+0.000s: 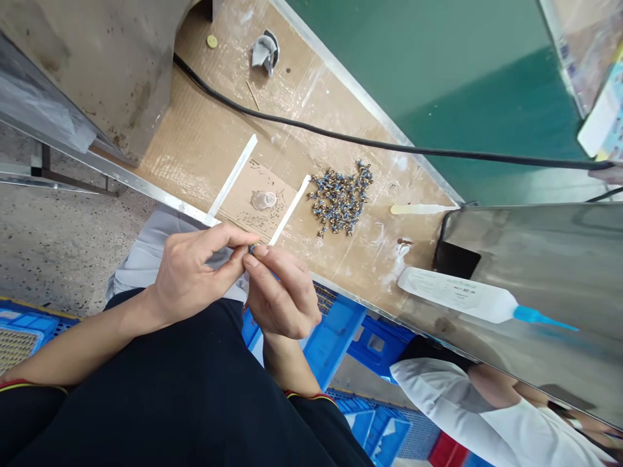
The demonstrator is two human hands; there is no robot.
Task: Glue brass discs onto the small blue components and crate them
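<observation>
One small dark part (252, 249) sits pinched between fingertips of our left hand (192, 269) and right hand (285, 292), beside the worktop (192, 152).

There's the black cable (292, 126), snaking across the bench (182, 146)! Beyond it, a yellow disc (211, 41) and a thin stick (252, 95); on its near side, a white bottle (457, 294).

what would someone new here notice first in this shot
Probably the heap of small blue and brass-coloured parts on the bench, just right of the white-taped area. Next, at the bench's near edge, the left hand and right hand meet fingertip to fingertip at a tiny dark piece. The white bottle with its bright blue nozzle stands out at right.
</observation>
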